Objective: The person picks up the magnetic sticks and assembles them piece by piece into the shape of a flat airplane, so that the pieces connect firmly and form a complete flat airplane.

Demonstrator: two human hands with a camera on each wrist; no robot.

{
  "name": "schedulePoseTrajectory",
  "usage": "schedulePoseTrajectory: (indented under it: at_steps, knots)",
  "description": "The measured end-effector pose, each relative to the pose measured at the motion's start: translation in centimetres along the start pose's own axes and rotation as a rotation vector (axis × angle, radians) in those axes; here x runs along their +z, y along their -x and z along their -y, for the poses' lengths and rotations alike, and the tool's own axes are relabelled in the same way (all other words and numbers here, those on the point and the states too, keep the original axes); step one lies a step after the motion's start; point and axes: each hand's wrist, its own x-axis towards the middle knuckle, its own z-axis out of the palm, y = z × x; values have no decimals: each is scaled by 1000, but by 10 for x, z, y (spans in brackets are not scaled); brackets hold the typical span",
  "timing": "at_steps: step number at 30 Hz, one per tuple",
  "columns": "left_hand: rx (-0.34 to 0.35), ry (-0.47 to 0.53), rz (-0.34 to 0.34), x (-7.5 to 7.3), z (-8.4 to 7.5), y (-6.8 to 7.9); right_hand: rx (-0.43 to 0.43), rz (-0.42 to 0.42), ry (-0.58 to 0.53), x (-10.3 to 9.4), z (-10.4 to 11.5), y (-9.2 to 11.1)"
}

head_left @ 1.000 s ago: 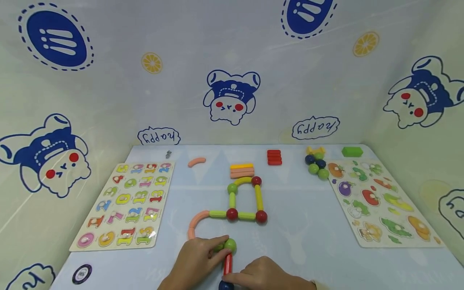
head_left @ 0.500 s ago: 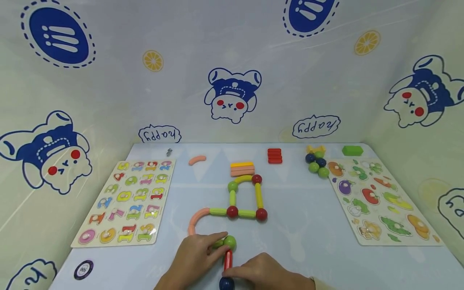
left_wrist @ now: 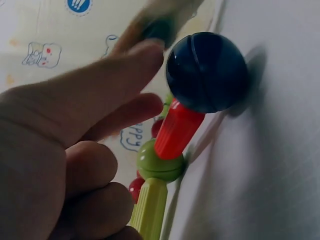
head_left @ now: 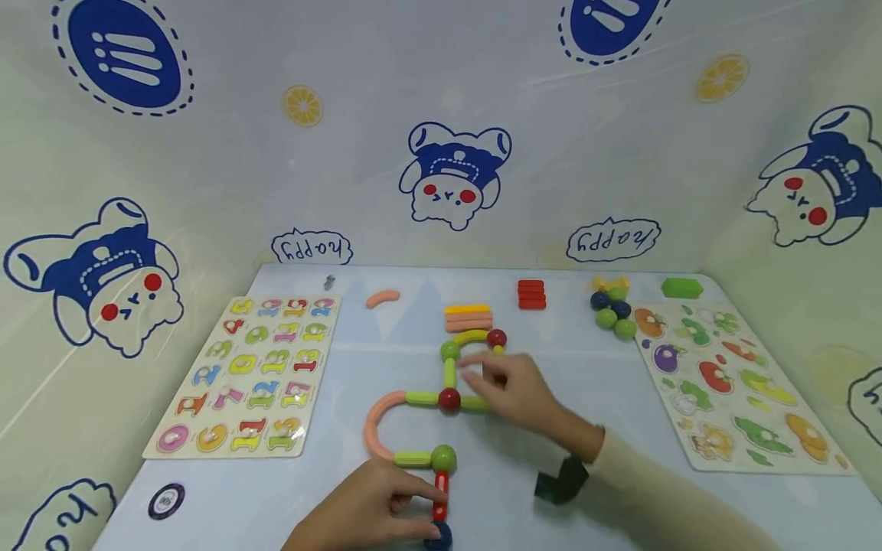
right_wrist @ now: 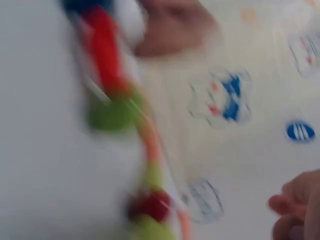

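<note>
Has left hand point(head_left: 375, 501) at dark blue ball point(head_left: 439, 539) and red rod point(head_left: 441, 484), bottom center — can't tell if gripping. Holds right hand point(head_left: 515, 392) mid-frame, fingers parted, empty, hiding most of yellow rod point(head_left: 498, 350). Shows number board point(head_left: 241, 380) left, produce board point(head_left: 723, 409) right — ball cluster point(head_left: 606, 318) upper right.

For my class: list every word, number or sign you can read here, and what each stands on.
"happy", upside down: two bubbles on the backdrop.
"1", "4", "7", "11", "12", "17": number board.
Other board numerals: too small to quote surely.
Markings on the round chip: too small.
Lower-left bubble and right-edge bubble: cut off, unclear.
</note>
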Motion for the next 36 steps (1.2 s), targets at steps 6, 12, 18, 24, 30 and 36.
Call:
schedulePoseTrajectory:
  at_steps: [6,12,18,24,30,36]
  knots:
    - [-131,121,100,2,-1,2,218,73,116,-3,-28,-104]
    - [-155,201,118,6,-2,3,246,222,360,30,-46,-171]
    - [-134,213,135,7,-2,1,331,261,336,57,-50,-208]
    - [-166,242,135,5,-4,2,406,255,306,69,-56,-226]
    - [-164,263,147,7,-4,0,427,267,379,77,-65,-225]
    - [-177,270,137,6,-4,2,361,232,442,75,-66,-218]
